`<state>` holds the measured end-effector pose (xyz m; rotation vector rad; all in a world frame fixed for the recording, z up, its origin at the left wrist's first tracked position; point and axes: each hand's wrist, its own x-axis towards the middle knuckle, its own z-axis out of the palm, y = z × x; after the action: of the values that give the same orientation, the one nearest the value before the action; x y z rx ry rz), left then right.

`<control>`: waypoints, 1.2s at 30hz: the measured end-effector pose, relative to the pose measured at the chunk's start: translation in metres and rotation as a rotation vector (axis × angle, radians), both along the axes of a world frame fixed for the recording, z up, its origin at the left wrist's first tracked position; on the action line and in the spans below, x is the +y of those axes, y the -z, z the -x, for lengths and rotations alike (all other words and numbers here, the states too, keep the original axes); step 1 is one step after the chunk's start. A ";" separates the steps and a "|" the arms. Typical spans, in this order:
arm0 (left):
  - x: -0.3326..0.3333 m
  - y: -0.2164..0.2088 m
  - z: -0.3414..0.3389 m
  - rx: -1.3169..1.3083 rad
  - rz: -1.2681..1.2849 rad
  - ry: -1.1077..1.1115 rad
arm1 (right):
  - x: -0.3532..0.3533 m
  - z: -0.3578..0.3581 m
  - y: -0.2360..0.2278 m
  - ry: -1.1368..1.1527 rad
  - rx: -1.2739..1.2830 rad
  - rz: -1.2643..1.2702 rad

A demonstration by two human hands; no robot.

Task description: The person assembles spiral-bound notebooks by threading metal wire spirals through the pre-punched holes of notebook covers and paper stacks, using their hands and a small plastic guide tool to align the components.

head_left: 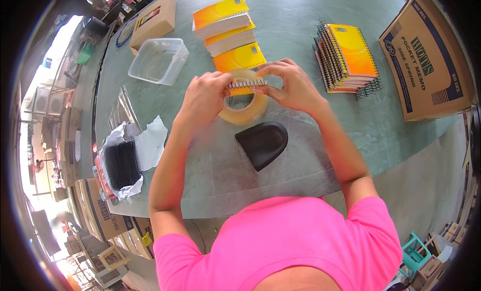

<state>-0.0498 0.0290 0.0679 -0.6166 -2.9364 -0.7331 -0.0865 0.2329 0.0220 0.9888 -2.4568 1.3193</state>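
Note:
Over a large roll of clear tape [245, 114], a small yellow spiral notebook [241, 91] is held edge-on, its dark wire coil [246, 83] running along the top. My left hand [204, 94] grips the notebook's left end with closed fingers. At the coil's right end, my right hand [294, 84] pinches with the thumb below; its forefinger is smeared by motion. Just beyond, stacks of yellow-orange memo pads [220, 13] without visible coils lie in a row. A black rounded, wedge-shaped object [264, 143] rests on the table nearer to me.
To the right stand a pile of coil-bound notebooks [352, 50] and a cardboard box [426, 60]. On the left are a clear plastic tub [159, 61], a brown carton [156, 21] and a bundle of black wire coils [122, 163] in torn white paper [152, 143].

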 end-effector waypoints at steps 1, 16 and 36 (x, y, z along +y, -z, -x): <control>-0.005 0.000 0.000 -0.105 0.045 0.029 | 0.001 0.001 0.002 0.010 0.166 0.097; 0.001 0.028 -0.012 0.371 -0.222 -0.164 | 0.133 -0.005 -0.006 0.631 0.465 -0.616; -0.061 0.089 -0.057 0.383 -0.454 -0.640 | 0.003 0.055 0.050 -0.012 0.426 -0.241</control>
<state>0.0073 -0.0321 -0.0215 0.1983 -2.2788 -0.9963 -0.1418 0.2362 -0.0281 1.1955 -2.3057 0.7268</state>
